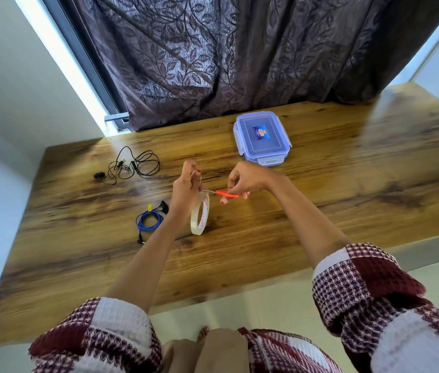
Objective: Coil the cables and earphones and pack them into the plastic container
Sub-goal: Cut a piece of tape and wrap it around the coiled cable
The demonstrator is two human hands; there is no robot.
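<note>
My left hand (pixel 186 188) holds up a strip of clear tape pulled from the tape roll (pixel 199 215), which stands on edge on the wooden table (pixel 320 211). My right hand (pixel 242 181) grips small red-handled scissors (pixel 226 194), their blades at the tape strip. A coiled blue earphone cable (pixel 149 220) with a yellow tag lies left of the roll. A loose black earphone cable (pixel 132 166) lies tangled at the far left. The plastic container (pixel 262 138), with its blue-rimmed lid on, sits at the back of the table.
A dark leaf-patterned curtain (pixel 240 55) hangs behind the table's far edge. The table's near edge runs just in front of my knees (pixel 213 351). Bare wood stretches to the right of the container.
</note>
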